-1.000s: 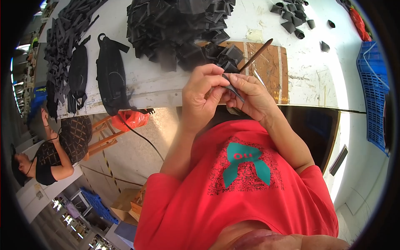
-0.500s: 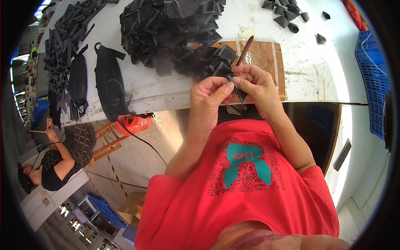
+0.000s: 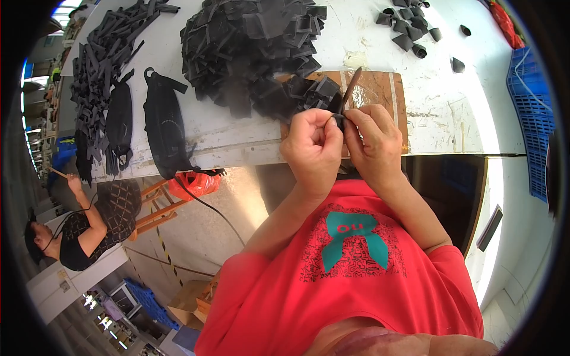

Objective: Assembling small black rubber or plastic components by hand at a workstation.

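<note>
In front of my chest, at the table's near edge, a small black fabric piece (image 3: 339, 121) is pinched between my two hands. My left hand (image 3: 313, 149) grips it with thumb and forefinger, the other fingers curled in. My right hand (image 3: 377, 137) holds its other side with the fingertips. Most of the piece is hidden by my fingers. Just beyond them a brown pointed stick (image 3: 353, 86) slants up over a brown board (image 3: 389, 98); its lower end is hidden. A big heap of flat black fabric pieces (image 3: 249, 50) lies beyond my left hand.
Small folded black pieces (image 3: 415, 26) lie scattered at the far right. Leftward are two black pouches (image 3: 163, 121) and a pile of black strips (image 3: 110, 56). A blue crate (image 3: 527, 113) stands at the right. Another person (image 3: 86, 228) sits at the left, beyond a wooden stool (image 3: 157, 210).
The black piece, which hung down from my fingers as a pointed flap, is now bunched up between them. My hands have turned and drawn close together. The view has shifted slightly.
</note>
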